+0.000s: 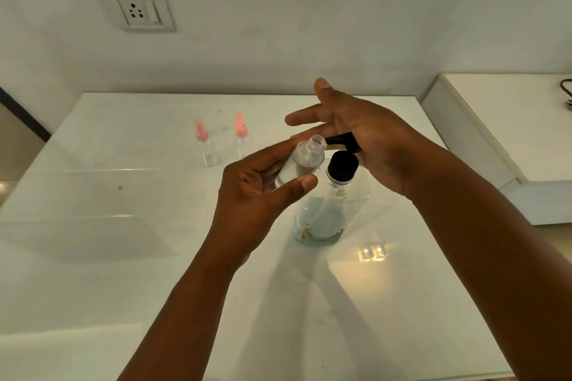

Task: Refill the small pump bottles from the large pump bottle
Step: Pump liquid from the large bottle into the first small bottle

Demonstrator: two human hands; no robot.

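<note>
white table (123, 257), one large pump bottle (332, 210), three small bottles (305, 161)

white table (93, 257) | large pump bottle (325, 219) centre | two pink-capped small bottles (206, 148) (241, 141) behind

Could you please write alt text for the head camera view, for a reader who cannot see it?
A left hand tilts an uncapped small bottle at the black nozzle of a large pump bottle while the right hand rests on its pump. Two pink-capped bottles stand behind on the white table.
</note>
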